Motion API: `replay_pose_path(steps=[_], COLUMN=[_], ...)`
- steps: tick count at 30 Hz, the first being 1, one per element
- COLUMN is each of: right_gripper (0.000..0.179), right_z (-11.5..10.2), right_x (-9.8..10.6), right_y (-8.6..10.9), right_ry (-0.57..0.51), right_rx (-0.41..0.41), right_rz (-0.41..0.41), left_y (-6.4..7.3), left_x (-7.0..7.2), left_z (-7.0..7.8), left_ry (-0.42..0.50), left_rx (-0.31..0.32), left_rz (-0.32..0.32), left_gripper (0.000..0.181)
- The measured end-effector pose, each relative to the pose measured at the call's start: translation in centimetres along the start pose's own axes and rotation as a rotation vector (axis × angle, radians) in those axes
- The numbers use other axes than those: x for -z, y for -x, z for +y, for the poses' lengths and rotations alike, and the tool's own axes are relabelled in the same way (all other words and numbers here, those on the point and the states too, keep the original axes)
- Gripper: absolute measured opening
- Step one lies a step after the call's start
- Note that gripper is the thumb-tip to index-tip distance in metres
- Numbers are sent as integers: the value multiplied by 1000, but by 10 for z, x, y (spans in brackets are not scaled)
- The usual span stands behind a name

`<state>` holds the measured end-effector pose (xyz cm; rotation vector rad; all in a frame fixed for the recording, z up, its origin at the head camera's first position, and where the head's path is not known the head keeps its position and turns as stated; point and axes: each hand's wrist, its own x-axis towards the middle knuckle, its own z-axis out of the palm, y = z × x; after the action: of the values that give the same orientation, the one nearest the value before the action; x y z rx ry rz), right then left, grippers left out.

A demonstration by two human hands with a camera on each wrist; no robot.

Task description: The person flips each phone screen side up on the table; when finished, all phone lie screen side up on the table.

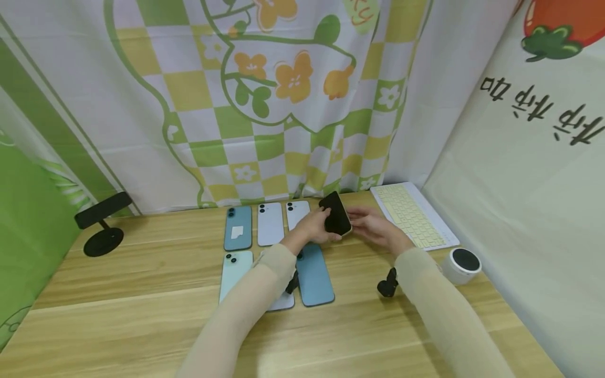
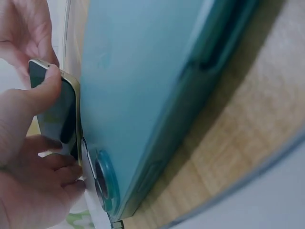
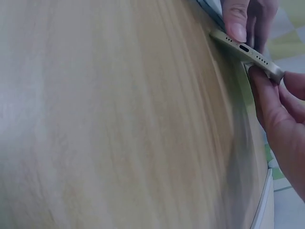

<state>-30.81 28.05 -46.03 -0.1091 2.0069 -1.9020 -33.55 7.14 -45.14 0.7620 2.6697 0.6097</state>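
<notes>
A smartphone (image 1: 336, 216) with a dark screen and pale gold frame is tilted above the back of the table, its port edge showing in the right wrist view. My left hand (image 1: 313, 227) grips it from the left, the thumb at the port edge. At its right side, my right hand (image 1: 375, 229) pinches a corner, with fingers beneath and the thumb tip at the edge. Left of it lie several phones, backs up: a blue one with a white label (image 1: 238, 228), a lavender one (image 1: 270, 224), a white one (image 1: 296, 211), a mint one (image 1: 235, 269) and a blue one (image 1: 315, 275). My left forearm partly hides another.
A white keyboard (image 1: 416, 214) with yellowish keys is at the back right, near a white cylinder with a black top (image 1: 460, 266). A black stand (image 1: 104, 223) is on the left. Curtain (image 1: 264, 178) hangs behind the wooden table (image 1: 142, 294).
</notes>
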Motion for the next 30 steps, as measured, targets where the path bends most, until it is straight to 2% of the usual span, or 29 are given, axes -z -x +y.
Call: replay_pose_path(steps=[7,13,16,24,30], right_gripper=[58,62,64,63,63], right_z=[5,4,2,-8,-10], right_x=[3,3,4,5,1], right_y=[-2,1,4,8,6], right_ry=[-12,-79,-74,51,184], right_rx=[-55,-111,-132,-163,-163], right_rz=[13,59,85,103,140], left_y=[-1,-2,-1,0,0], left_x=[-2,-1,-1,0,0], left_z=[1,2,5,7,6], left_ry=[-120,-127,-127,-115,-139], left_rx=[37,45,54,54,54], left_rz=[-49,-67,-72,-81,-87], left_gripper=[90,88,87,86,86])
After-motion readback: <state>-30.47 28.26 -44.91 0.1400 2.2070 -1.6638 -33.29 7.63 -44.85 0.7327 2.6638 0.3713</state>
